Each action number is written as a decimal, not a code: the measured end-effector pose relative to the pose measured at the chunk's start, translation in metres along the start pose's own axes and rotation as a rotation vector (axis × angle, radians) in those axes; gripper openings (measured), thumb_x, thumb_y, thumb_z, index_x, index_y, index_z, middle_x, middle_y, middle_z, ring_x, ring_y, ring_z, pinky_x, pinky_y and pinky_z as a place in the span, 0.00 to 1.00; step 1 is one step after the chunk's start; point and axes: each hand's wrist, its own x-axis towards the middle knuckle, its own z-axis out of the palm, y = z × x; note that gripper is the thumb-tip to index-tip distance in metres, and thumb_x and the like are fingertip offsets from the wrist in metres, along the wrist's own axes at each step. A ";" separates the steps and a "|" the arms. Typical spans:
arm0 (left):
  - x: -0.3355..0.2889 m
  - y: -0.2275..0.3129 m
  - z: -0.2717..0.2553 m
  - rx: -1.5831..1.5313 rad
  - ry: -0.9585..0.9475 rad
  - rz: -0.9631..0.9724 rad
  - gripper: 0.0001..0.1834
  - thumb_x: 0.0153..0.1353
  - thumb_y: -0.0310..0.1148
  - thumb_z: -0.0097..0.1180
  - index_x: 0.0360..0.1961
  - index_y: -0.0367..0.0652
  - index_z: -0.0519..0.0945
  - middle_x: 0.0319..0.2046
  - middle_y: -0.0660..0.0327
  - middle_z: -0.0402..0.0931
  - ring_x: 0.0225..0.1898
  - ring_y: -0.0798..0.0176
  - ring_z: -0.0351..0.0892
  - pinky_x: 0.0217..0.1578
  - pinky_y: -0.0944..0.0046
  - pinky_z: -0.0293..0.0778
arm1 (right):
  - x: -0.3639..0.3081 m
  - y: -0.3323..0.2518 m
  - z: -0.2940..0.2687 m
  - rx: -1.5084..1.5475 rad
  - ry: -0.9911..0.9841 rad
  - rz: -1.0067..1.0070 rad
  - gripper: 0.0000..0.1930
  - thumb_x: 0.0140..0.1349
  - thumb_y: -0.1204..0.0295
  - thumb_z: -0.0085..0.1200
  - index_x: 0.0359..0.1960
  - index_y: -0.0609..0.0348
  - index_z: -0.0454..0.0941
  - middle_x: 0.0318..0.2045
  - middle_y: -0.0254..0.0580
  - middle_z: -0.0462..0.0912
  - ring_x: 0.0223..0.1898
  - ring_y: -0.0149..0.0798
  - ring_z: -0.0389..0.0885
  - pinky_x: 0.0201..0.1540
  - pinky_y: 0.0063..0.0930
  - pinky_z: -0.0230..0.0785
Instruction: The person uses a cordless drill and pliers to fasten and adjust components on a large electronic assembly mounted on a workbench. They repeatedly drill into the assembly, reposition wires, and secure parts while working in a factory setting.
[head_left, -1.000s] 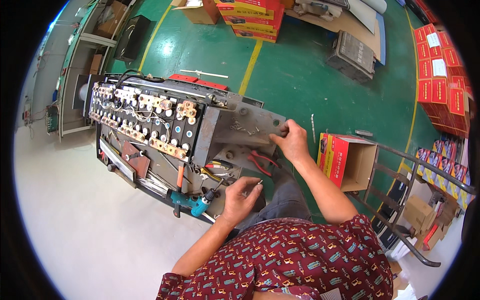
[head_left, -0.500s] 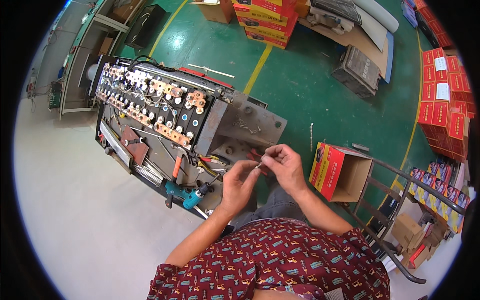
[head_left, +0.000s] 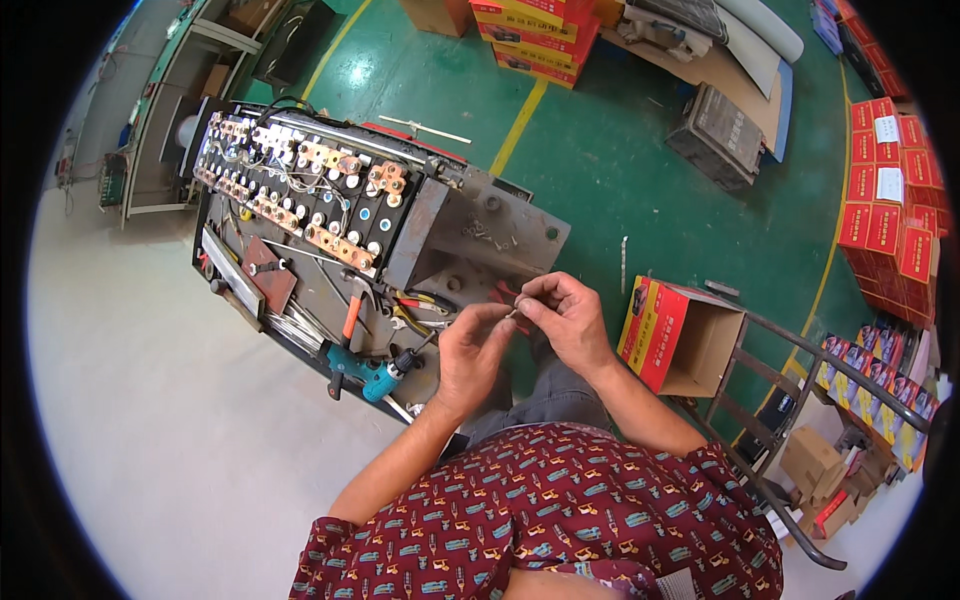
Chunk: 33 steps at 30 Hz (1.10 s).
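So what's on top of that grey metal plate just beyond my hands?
Small loose metal pieces, some ring-shaped like washers, lie scattered on the grey metal plate. Whatever sits directly beneath the plate is covered by it.

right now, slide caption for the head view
Left hand and right hand meet at a small part near a teal power drill.

Small slender metallic piece (head_left: 513,312), pinched between fingers (head_left: 484,315), partly hidden; exact shape unclear.
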 end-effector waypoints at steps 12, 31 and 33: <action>0.007 0.013 -0.006 0.117 -0.029 -0.048 0.08 0.65 0.23 0.65 0.44 0.33 0.83 0.36 0.58 0.87 0.39 0.71 0.84 0.41 0.68 0.79 | -0.002 0.001 -0.001 -0.259 -0.023 -0.137 0.05 0.64 0.79 0.62 0.41 0.66 0.83 0.36 0.37 0.87 0.38 0.26 0.84 0.44 0.23 0.78; 0.005 0.008 -0.023 0.091 0.143 -0.004 0.08 0.63 0.22 0.66 0.43 0.34 0.85 0.32 0.62 0.85 0.34 0.75 0.80 0.37 0.71 0.77 | 0.055 -0.012 0.008 -0.621 -0.126 -0.313 0.06 0.62 0.77 0.62 0.40 0.64 0.84 0.34 0.40 0.87 0.36 0.32 0.85 0.38 0.27 0.77; 0.003 0.004 -0.026 0.119 0.136 -0.007 0.08 0.62 0.22 0.67 0.42 0.34 0.84 0.31 0.63 0.85 0.33 0.75 0.80 0.37 0.71 0.77 | 0.091 -0.010 0.005 -0.878 -0.014 -0.536 0.07 0.57 0.76 0.65 0.37 0.60 0.84 0.35 0.44 0.86 0.39 0.43 0.84 0.42 0.35 0.77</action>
